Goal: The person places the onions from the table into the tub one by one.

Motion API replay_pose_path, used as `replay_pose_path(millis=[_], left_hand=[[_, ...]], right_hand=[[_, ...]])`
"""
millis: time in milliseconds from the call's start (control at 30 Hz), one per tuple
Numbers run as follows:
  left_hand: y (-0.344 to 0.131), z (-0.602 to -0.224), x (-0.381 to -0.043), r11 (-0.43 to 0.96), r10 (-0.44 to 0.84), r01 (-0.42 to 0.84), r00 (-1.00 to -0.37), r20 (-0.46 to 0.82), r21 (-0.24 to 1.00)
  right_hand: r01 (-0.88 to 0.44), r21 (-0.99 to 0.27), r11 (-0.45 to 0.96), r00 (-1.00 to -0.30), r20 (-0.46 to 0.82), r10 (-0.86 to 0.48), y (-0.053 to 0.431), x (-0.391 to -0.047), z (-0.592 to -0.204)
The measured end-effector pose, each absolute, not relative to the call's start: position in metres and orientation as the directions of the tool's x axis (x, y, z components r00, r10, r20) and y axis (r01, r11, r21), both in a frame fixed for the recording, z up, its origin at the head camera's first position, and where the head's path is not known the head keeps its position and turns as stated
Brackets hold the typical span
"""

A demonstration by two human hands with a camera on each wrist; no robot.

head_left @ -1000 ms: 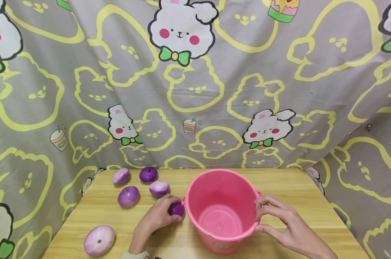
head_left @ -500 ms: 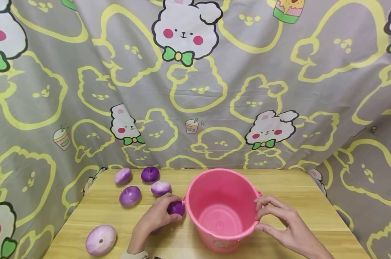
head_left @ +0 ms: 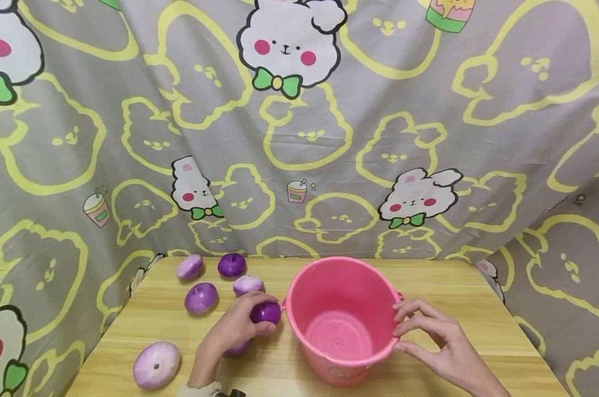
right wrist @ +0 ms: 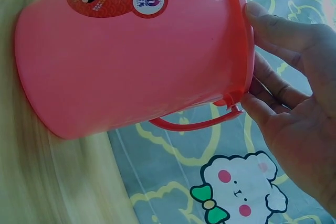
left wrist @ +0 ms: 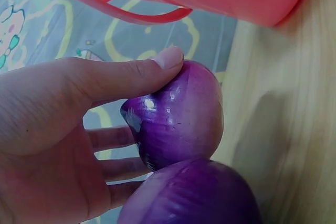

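My left hand grips a dark purple onion just left of the pink bucket. In the left wrist view the thumb lies over this onion, with the other fingers behind it. A second onion overlaps its lower side there, and in the head view that onion is partly hidden by the wrist. My right hand holds the bucket's right rim with thumb and fingertips. The bucket stands upright, and its visible floor is bare. Its handle hangs down in the right wrist view.
Several more onions lie on the left of the wooden table: pale purple, dark purple, purple, white-topped, and a large pale one near the front. A patterned curtain surrounds the table.
My left hand has raised the onion slightly and drawn it a little left from the bucket, showing more of the onion beneath the wrist. The right hand stays on the rim.
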State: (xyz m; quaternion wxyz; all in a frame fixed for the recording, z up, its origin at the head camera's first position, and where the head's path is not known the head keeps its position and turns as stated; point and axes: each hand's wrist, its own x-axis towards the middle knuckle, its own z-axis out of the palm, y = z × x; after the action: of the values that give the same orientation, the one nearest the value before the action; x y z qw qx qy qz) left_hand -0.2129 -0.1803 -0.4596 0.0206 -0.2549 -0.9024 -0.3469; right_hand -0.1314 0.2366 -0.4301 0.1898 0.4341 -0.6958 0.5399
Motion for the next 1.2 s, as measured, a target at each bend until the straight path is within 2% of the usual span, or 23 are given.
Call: replay_pose_path(millis=[300, 500, 933, 1200], left_hand=[[-0.185, -0.455, -0.210, 0.641, 0.409, 0.424, -0.894, 0.183, 0.640], [-0.187, -0.455, -0.211, 0.619, 0.407, 0.440, -0.888, 0.213, 0.650], [-0.190, -0.447, -0.213, 0.587, 0.398, 0.452, -0.883, 0.248, 0.671], [-0.190, -0.439, -0.216, 0.545, 0.421, 0.543, -0.836, 0.352, 0.639]], right_hand=[[-0.802, -0.595, 0.057, -0.566, 0.725, -0.392, 0.237, -0.130, -0.431], [-0.809, -0.583, 0.069, -0.561, 0.732, -0.386, 0.235, -0.129, -0.429], [-0.836, -0.510, 0.202, -0.546, 0.745, -0.384, 0.229, -0.125, -0.418], [-0.811, -0.546, 0.211, -0.582, 0.717, -0.384, 0.234, -0.128, -0.423]])
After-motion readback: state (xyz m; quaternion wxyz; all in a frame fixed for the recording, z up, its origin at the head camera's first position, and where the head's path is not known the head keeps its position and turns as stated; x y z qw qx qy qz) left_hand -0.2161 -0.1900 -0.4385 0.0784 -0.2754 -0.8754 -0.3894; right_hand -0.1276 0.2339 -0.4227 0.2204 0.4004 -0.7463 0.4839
